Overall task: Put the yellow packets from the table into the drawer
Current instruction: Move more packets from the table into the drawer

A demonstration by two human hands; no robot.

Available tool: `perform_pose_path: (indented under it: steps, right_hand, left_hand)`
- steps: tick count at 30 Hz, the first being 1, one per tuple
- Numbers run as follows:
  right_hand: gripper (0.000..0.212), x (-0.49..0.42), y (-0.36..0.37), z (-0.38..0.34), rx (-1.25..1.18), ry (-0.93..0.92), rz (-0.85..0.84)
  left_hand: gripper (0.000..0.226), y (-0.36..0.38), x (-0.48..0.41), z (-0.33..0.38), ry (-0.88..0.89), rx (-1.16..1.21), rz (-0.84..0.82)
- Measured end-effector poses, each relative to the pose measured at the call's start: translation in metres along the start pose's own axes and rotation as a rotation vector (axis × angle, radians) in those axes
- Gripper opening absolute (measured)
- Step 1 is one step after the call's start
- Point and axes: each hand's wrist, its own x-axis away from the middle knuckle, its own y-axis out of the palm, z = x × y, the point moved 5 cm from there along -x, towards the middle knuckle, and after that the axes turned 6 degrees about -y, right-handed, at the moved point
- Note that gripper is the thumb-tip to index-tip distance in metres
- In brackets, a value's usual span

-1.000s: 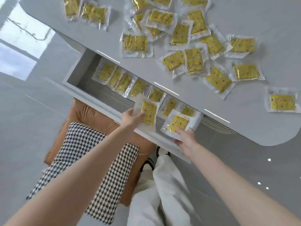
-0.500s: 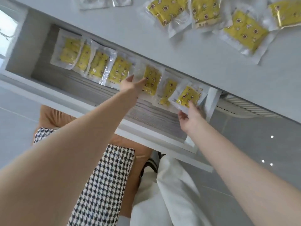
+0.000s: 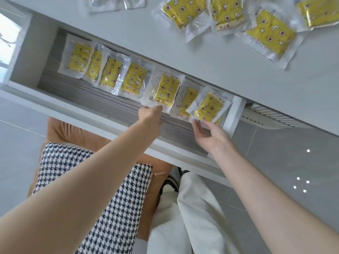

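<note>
The open white drawer [image 3: 55, 102] under the table [image 3: 183, 57] holds a row of several yellow star-patterned packets in clear wrappers, leaning side by side. My left hand [image 3: 150, 117] reaches into the drawer, fingertips pinching the lower edge of one yellow packet [image 3: 166, 91] in the row. At the right end of the row lies another packet [image 3: 209, 107]. My right hand [image 3: 211, 133] is just below it, fingers spread, one fingertip touching its lower corner. More yellow packets [image 3: 271, 36] lie on the tabletop at the upper right.
A brown seat with a houndstooth cushion [image 3: 88, 189] stands below the drawer. My white trouser leg [image 3: 192, 217] and a shoe [image 3: 169, 184] show beside it on the grey floor. A slatted panel [image 3: 271, 120] sits under the table, right of the drawer.
Both hands have set their packets into the drawer's row and drawn back a little. My right hand has opened. The view has moved closer to the drawer.
</note>
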Motion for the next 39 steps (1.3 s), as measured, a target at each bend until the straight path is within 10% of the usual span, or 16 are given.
perform_pose_path:
  steps: [17,39]
  right_hand:
    - [0.018,0.075,-0.016,-0.01,0.426,-0.029,-0.192]
    - [0.014,0.414,-0.067,-0.165,0.801,-0.547,-0.481]
  left_hand:
    - [0.036,-0.02,0.096,0.008,-0.062,0.017,-0.294]
    - [0.033,-0.046,0.45,0.02,0.352,-0.184,-0.47]
